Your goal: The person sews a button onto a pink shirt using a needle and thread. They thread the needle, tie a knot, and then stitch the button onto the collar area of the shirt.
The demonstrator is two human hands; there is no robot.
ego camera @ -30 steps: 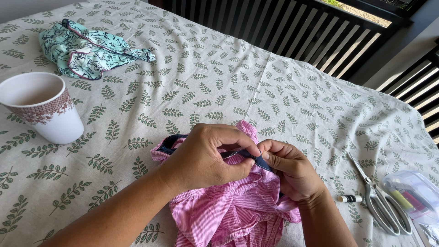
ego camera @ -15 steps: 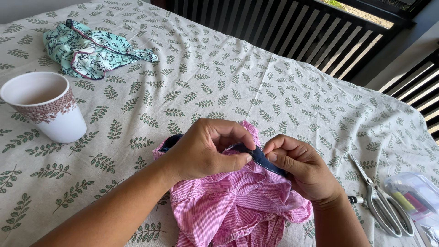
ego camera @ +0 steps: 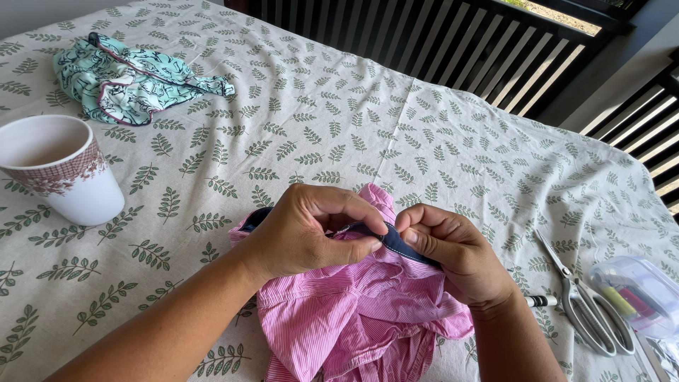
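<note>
- Leaf-printed tablecloth [ego camera: 424,141] over the whole table, dark slatted railing [ego camera: 453,42] along the far edge, daylight coming through it.
- Pink striped garment [ego camera: 353,311] bunched at the near centre, resting on the cloth, its navy trimmed edge [ego camera: 399,244] lifted clear of the folds, probably so the seam can be seen and worked.
- Left hand [ego camera: 304,230] curled over the garment, thumb and forefinger pinched narrow on the navy edge, apparently holding it taut.
- Right hand [ego camera: 453,255] just beside, fingertips [ego camera: 410,237] closed tight on the same edge, touching or almost touching the left thumb; grip suited to something thin such as a needle, but none visible, so cannot tell.
- Both forearms coming in from the near edge, angled toward each other to meet over the fabric.
- Scissors [ego camera: 580,297] lying flat at the near right, blades pointing far-left, within easy reach of the right hand.
- Small thread spool [ego camera: 537,301], white with a dark end, lying between the right wrist and the scissors.
- Clear plastic case [ego camera: 636,297] of coloured sewing bits at the right edge, just beyond the scissors.
- White cup with a patterned band [ego camera: 60,170] upright at the left, well apart from the fabric.
- Crumpled teal printed cloth [ego camera: 127,78] set aside at the far left.
</note>
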